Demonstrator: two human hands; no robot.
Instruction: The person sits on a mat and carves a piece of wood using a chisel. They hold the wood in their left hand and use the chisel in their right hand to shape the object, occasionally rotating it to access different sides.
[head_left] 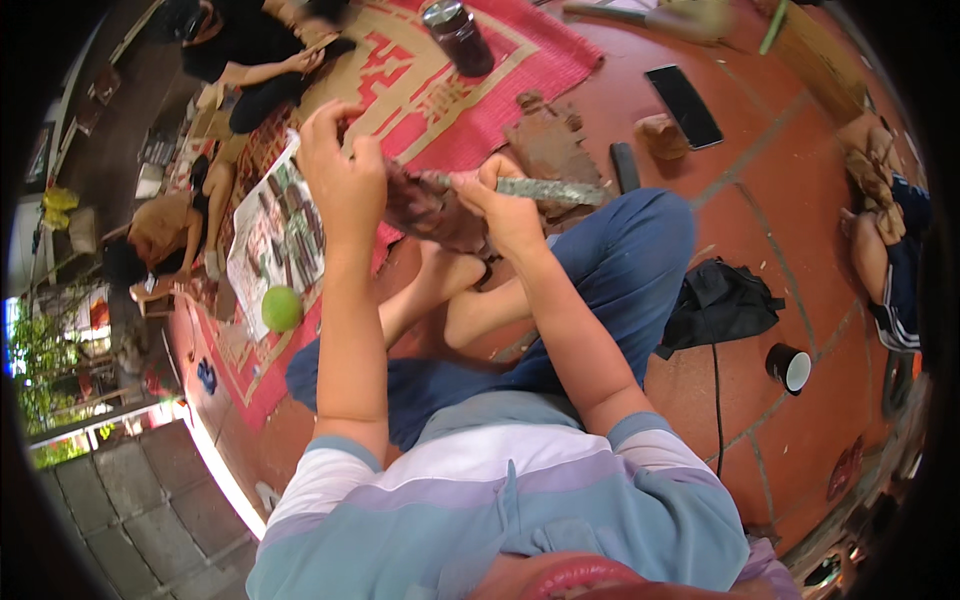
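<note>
I sit cross-legged with both forearms raised in front of me. My right hand (505, 212) is closed round a flat, grey-green mottled bar-shaped tool (555, 191), which sticks out to the right; its narrow end points left at a dark reddish-brown lump (432, 210). This lump has an uneven, hollowed surface and stands above my bare feet, between my hands. My left hand (345, 170) is at the lump's left side, fingers curled and thumb up; what they hold, if anything, is hidden.
Several tools (300, 215) lie on a printed sheet at left, beside a green fruit (282, 308). A dark-filled jar (458, 40) stands on the red mat (570, 55). At right are a phone (685, 105), black cloth (722, 303) and cup (790, 369). Other people sit nearby.
</note>
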